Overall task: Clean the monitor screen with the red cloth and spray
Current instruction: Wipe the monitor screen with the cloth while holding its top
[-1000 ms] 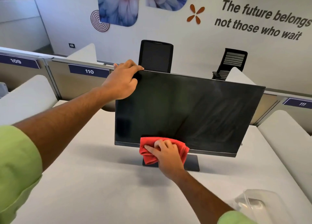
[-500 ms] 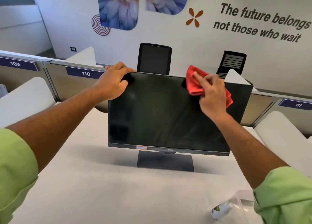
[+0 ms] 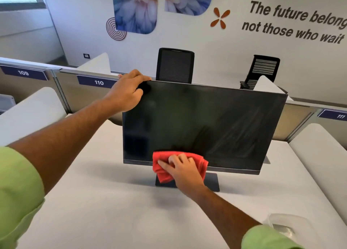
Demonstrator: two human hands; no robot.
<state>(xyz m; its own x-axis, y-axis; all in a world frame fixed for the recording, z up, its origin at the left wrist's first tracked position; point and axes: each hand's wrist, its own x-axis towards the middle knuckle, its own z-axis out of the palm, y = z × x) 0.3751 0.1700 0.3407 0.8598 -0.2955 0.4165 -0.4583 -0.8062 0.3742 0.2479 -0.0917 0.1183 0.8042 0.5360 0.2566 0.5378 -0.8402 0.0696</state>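
A black monitor (image 3: 206, 121) stands on a flat dark base (image 3: 212, 181) in the middle of the white desk (image 3: 105, 201). My left hand (image 3: 127, 93) grips the monitor's top left corner. My right hand (image 3: 184, 171) presses the bunched red cloth (image 3: 163, 173) against the screen's lower edge, left of centre. Faint wipe streaks show on the right half of the screen. The spray bottle is not visible; my right sleeve covers the spot near the clear tray.
A clear plastic tray (image 3: 287, 226) lies at the desk's near right corner. White curved side panels (image 3: 319, 155) flank the desk. Low partitions with number plates 109, 110 and 111 run behind it. Two black chair backs (image 3: 175, 64) rise beyond the partition.
My right hand has carried the red cloth from the screen's top right down to its lower edge left of centre. The left hand keeps hold of the top left corner.
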